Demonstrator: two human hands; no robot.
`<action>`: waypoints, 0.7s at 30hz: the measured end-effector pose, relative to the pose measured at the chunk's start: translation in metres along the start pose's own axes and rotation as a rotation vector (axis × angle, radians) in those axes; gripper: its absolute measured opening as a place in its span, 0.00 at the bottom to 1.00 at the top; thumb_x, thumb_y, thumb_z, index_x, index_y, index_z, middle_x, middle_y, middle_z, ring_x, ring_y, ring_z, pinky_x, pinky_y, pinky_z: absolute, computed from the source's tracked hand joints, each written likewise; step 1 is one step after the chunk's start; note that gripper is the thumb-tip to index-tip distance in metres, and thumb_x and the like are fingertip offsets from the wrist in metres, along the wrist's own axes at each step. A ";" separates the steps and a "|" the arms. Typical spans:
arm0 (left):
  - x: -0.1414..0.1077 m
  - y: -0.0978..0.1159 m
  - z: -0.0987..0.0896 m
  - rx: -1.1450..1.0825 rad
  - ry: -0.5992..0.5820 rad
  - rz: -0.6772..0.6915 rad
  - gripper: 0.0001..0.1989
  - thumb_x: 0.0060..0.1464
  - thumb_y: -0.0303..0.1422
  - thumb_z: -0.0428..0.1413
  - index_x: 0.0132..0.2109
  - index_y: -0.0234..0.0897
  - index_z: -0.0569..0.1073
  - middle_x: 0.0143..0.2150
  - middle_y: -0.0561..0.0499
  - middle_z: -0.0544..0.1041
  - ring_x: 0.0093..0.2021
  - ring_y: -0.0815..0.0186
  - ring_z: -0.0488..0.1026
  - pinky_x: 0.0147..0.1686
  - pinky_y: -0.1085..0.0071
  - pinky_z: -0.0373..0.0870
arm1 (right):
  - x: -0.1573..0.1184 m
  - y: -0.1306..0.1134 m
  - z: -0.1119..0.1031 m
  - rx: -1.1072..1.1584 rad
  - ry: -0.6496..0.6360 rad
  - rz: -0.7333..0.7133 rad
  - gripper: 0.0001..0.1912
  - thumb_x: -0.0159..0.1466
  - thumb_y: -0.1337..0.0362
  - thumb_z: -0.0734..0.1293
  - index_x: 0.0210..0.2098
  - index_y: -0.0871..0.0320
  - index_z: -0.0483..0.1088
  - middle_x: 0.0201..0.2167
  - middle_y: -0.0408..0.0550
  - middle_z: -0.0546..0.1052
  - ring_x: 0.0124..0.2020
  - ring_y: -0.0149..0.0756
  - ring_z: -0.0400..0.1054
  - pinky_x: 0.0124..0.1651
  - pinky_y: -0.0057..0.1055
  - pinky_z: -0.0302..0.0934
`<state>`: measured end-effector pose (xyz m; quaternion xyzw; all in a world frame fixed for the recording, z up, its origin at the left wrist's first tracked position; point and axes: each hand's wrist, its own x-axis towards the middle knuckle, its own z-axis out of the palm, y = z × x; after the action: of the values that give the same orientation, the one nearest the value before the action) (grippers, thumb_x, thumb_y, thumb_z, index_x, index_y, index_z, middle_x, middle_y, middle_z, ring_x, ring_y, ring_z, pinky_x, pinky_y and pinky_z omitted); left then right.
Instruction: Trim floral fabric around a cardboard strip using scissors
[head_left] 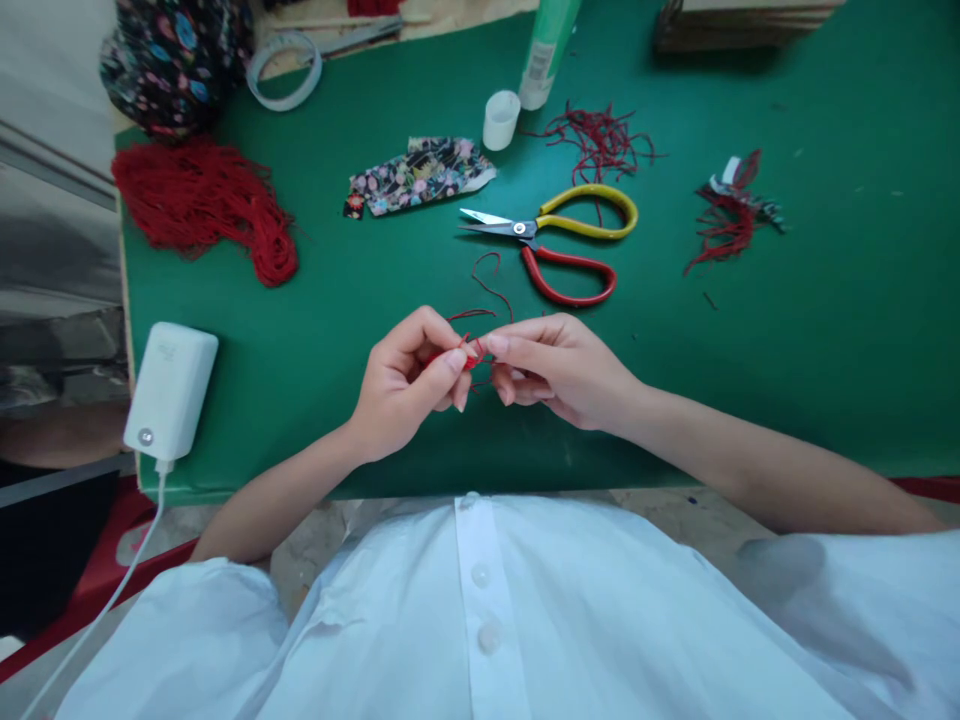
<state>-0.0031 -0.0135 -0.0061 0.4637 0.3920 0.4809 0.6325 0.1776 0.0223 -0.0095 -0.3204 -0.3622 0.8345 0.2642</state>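
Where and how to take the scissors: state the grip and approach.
Grip the scissors by both looped handles, probably best approached from the right: the handles lie spread on that side, while the parted blades point left.

- Bare left hand [394, 390]: curled, thumb against index finger; left forearm [281, 490] angles in from near left.
- Bare right hand [581, 375]: thumb and index pinched; right forearm [757, 465] slants in from right.

Single head-worn camera looks forward and down
The close view spans the wearer's shirt to the tabletop's [360, 310] far edge.
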 end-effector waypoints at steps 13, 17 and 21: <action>0.001 -0.011 0.005 0.020 0.030 -0.156 0.15 0.61 0.41 0.60 0.34 0.38 0.65 0.20 0.59 0.72 0.15 0.79 0.58 0.15 0.82 0.53 | -0.003 0.006 0.008 -0.036 0.358 -0.195 0.15 0.53 0.56 0.79 0.26 0.58 0.74 0.16 0.35 0.63 0.16 0.21 0.49 0.18 0.25 0.41; 0.000 -0.010 0.006 -0.027 0.012 -0.245 0.13 0.60 0.39 0.60 0.34 0.39 0.65 0.19 0.60 0.71 0.14 0.80 0.55 0.14 0.83 0.50 | -0.005 0.006 0.005 -0.530 0.484 -0.464 0.10 0.63 0.57 0.73 0.29 0.56 0.75 0.20 0.39 0.68 0.19 0.26 0.55 0.21 0.28 0.49; 0.000 -0.008 0.007 -0.040 -0.037 -0.297 0.14 0.59 0.40 0.60 0.33 0.39 0.64 0.19 0.60 0.70 0.14 0.79 0.56 0.15 0.82 0.50 | -0.004 0.007 -0.003 -1.001 0.429 -0.754 0.06 0.67 0.63 0.69 0.32 0.55 0.74 0.26 0.43 0.74 0.22 0.28 0.61 0.26 0.29 0.57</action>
<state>0.0055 -0.0159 -0.0119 0.3968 0.4350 0.3810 0.7129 0.1804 0.0166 -0.0155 -0.4149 -0.7329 0.3334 0.4237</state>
